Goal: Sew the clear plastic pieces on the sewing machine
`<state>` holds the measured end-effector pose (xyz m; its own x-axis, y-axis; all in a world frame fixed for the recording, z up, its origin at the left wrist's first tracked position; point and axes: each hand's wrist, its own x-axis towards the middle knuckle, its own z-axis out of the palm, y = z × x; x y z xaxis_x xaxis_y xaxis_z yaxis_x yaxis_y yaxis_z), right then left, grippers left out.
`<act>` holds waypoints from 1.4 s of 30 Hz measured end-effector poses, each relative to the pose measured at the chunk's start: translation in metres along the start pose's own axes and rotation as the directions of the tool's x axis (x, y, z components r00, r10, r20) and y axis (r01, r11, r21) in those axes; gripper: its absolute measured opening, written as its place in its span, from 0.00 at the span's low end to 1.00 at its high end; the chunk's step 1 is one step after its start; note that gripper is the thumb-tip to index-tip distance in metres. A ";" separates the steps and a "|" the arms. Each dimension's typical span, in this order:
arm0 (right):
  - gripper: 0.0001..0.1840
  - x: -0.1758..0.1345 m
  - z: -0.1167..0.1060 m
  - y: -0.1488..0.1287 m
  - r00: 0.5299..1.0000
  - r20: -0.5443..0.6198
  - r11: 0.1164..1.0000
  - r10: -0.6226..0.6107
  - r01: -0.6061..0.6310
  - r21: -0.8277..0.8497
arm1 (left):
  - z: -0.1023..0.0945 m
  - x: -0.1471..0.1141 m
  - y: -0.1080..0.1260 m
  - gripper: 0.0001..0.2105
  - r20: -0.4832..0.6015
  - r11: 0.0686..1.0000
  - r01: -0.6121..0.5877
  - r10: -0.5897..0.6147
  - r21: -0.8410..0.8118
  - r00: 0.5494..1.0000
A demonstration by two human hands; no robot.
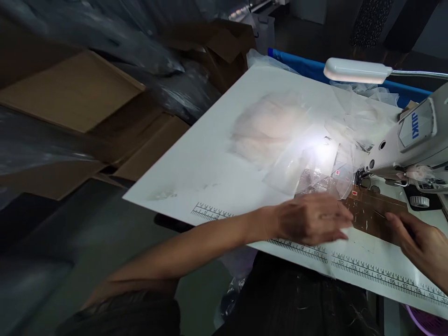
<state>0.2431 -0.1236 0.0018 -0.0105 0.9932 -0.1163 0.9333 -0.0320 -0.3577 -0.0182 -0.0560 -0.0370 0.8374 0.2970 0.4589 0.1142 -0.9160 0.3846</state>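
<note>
My left hand (315, 219) hovers over the front of the sewing table, blurred by motion. Its fingers stretch to the right, with the thumb a little apart and nothing visible in them. At the right, my right hand (420, 238) pinches a thin pointed metal tool (380, 213), most of it hidden by the fingers. The tool's tip lies over a brown plate (371, 217) in front of the needle area. Sheer pale fabric (290, 170) spreads left of the sewing machine (413, 135), with a small red mark (337, 172) on a clear piece near the presser foot.
A white lamp (357, 71) hangs over the white table (210, 163), whose front edge carries a printed ruler (378, 273). More sheer fabric (269, 123) is heaped behind. Cardboard boxes (73, 88) and plastic sheeting crowd the left. A purple basket (425, 322) shows at lower right.
</note>
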 end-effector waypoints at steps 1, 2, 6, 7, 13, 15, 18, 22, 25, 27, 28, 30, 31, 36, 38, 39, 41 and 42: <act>0.36 -0.007 -0.005 0.008 0.999 -0.029 0.999 0.020 -0.021 -0.040 | -0.004 0.003 -0.008 0.10 -0.019 0.997 0.064 -0.063 0.031 0.998; 0.35 -0.012 -0.007 0.015 0.998 -0.049 0.995 0.031 -0.036 -0.094 | -0.008 0.008 -0.016 0.12 -0.029 0.991 0.115 -0.113 0.073 0.993; 0.35 -0.026 0.000 0.030 0.987 -0.163 0.945 -0.006 -0.048 -0.324 | -0.016 0.033 -0.039 0.14 0.137 0.975 0.093 -0.122 0.201 0.983; 0.34 -0.027 0.005 0.032 0.979 -0.196 0.928 -0.051 -0.026 -0.370 | -0.016 0.040 -0.040 0.13 0.206 0.972 0.078 -0.125 0.220 0.971; 0.26 -0.029 0.022 0.049 0.857 -0.380 0.875 -0.349 0.152 -0.459 | -0.011 0.062 -0.028 0.30 0.290 0.792 0.275 -0.486 0.545 0.824; 0.22 -0.029 0.021 0.053 0.819 -0.411 0.893 -0.401 0.249 -0.376 | -0.014 0.062 -0.027 0.29 0.239 0.769 0.293 -0.495 0.568 0.836; 0.17 -0.027 0.021 0.051 0.767 -0.471 0.897 -0.435 0.321 -0.305 | -0.024 0.060 -0.035 0.17 0.161 0.775 0.265 -0.423 0.573 0.892; 0.13 -0.021 0.027 0.041 0.744 -0.471 0.880 -0.475 0.400 -0.256 | -0.033 0.053 -0.049 0.09 0.058 0.775 0.289 -0.385 0.562 0.921; 0.13 -0.018 0.032 0.038 0.749 -0.452 0.874 -0.484 0.433 -0.220 | -0.024 0.042 -0.049 0.10 0.067 0.831 0.250 -0.324 0.497 0.944; 0.14 -0.018 0.035 0.041 0.750 -0.453 0.876 -0.482 0.421 -0.234 | -0.013 0.033 -0.040 0.12 0.131 0.892 0.155 -0.230 0.424 0.964; 0.15 -0.017 0.036 0.045 0.753 -0.455 0.880 -0.476 0.402 -0.254 | -0.008 0.028 -0.034 0.13 0.157 0.918 0.096 -0.168 0.384 0.973; 0.18 -0.018 0.037 0.053 0.754 -0.456 0.878 -0.473 0.361 -0.315 | 0.001 0.018 -0.021 0.16 0.183 0.944 0.014 -0.078 0.329 0.980; 0.19 -0.018 0.037 0.057 0.750 -0.451 0.870 -0.484 0.354 -0.345 | 0.003 0.013 -0.014 0.17 0.187 0.953 -0.015 -0.044 0.302 0.981; 0.17 -0.017 0.033 0.056 0.728 -0.439 0.841 -0.526 0.371 -0.393 | -0.002 0.002 0.007 0.18 0.090 0.976 -0.071 0.054 0.207 0.995; 0.17 -0.015 0.030 0.043 0.738 -0.473 0.876 -0.481 0.383 -0.294 | -0.005 0.002 0.011 0.21 0.007 0.978 -0.054 0.054 0.203 0.999; 0.16 -0.014 0.028 0.035 0.762 -0.482 0.901 -0.431 0.390 -0.189 | -0.004 0.001 0.014 0.23 -0.022 0.981 -0.061 0.066 0.183 0.998; 0.16 -0.010 0.026 0.017 0.855 -0.437 0.935 -0.278 0.345 0.080 | 0.000 -0.001 0.021 0.25 -0.036 0.984 -0.117 0.122 0.132 0.992; 0.16 -0.008 0.026 0.009 0.905 -0.373 0.937 -0.206 0.293 0.193 | 0.003 -0.003 0.026 0.24 -0.022 0.980 -0.156 0.160 0.122 0.987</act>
<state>0.2421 -0.1346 -0.0241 -0.0678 0.9469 0.3143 0.8019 0.2391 -0.5475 -0.0160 -0.0819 -0.0307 0.8327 0.1526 0.5323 0.0466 -0.9772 0.2072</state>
